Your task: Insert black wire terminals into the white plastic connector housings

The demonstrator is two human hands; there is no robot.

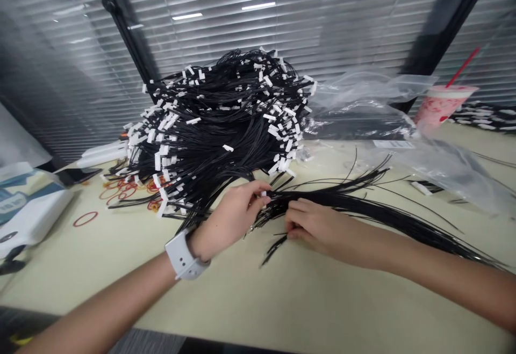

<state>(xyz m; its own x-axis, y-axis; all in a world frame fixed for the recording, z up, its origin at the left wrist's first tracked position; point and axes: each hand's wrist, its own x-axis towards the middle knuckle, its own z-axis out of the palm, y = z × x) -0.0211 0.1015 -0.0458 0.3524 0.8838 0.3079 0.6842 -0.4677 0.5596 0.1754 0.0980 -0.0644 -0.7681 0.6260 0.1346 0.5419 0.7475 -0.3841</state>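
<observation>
A tall heap of black cables with white connectors (226, 123) fills the middle of the table. In front of its lower right side, my left hand (237, 209) pinches a small white connector (264, 194) between thumb and fingertips. My right hand (310, 222) is close by on the right, its fingers curled closed on a few thin black wires (274, 249) whose ends stick out toward the lower left. Behind and beside my right hand, a long bundle of loose black wires (395, 219) stretches to the right over the table.
Clear plastic bags (363, 112) lie behind the wires. A pink cup with a red straw (445, 104) stands at the back right. Rubber bands (85, 218) are scattered left of the heap. A white box (36, 219) sits on the left of the pale table (342, 311), before window blinds.
</observation>
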